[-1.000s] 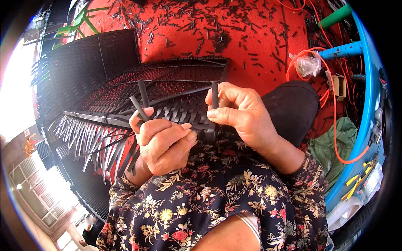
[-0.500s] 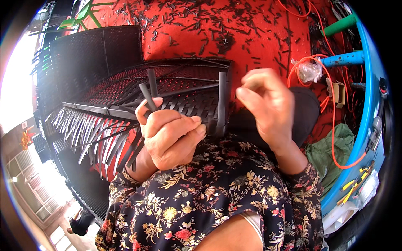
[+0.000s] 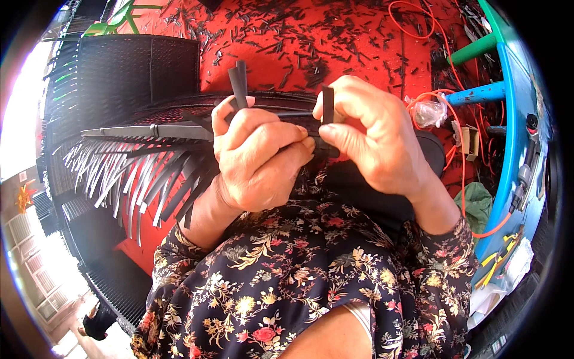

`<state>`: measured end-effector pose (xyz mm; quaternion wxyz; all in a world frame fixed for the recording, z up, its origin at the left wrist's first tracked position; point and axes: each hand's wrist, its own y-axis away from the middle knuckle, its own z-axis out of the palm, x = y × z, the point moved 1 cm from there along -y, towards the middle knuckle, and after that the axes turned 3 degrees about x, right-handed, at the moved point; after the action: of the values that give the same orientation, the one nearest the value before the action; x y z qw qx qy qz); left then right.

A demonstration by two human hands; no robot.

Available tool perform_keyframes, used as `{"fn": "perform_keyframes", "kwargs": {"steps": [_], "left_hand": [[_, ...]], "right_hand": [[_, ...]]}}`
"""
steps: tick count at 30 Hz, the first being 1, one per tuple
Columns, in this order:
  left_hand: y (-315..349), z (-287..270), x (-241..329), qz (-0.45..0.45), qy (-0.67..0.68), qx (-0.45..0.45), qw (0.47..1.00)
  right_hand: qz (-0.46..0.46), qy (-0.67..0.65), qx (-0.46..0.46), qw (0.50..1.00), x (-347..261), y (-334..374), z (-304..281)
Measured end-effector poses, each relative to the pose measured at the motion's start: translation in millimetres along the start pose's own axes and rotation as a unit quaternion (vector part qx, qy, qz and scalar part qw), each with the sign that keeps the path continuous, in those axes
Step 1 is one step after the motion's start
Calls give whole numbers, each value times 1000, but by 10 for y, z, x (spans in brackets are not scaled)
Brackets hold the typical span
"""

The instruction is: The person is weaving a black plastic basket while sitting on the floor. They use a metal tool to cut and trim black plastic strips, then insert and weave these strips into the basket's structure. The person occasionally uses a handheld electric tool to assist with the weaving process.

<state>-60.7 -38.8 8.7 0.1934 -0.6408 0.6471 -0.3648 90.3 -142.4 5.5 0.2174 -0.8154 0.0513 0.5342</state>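
In front of my chest, my left hand (image 3: 261,157) is closed, with short black flat strips (image 3: 240,84) sticking up between its fingers. Its thumb and forefinger pinch at the work's near edge, and their exact grip is hidden. Close on its right, my right hand (image 3: 378,133) pinches another black strip (image 3: 327,103) upright between thumb and fingers. Behind and left of my hands lies a black woven panel (image 3: 173,131), seen nearly edge-on. Loose strip ends (image 3: 140,173) hang from its near side like a fringe.
Many black offcuts (image 3: 287,51) litter the red floor covering (image 3: 233,66). A tall woven panel (image 3: 134,66) stands behind left. At right are a blue round-edged table (image 3: 508,173), an orange hose (image 3: 463,179), a clear plastic bag (image 3: 429,113) and a small cardboard box (image 3: 470,142).
My right hand has come in leftward beside the left hand and now pinches a strip. The left hand has risen and shifted right. The woven panel has tilted to nearly edge-on.
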Motion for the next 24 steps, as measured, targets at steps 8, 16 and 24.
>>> {"fn": "perform_keyframes", "kwargs": {"steps": [8, 16, 24], "left_hand": [[-55, 119, -79, 27, 9, 32, 999], [-97, 175, -157, 55, 3, -6, 998], [-198, 211, -229, 34, 3, -40, 999]], "right_hand": [[185, -142, -75, 970, 151, -161, -76], [244, -252, -97, 931, 271, -222, -112], [260, -313, -61, 912, 473, -269, -104]]}}
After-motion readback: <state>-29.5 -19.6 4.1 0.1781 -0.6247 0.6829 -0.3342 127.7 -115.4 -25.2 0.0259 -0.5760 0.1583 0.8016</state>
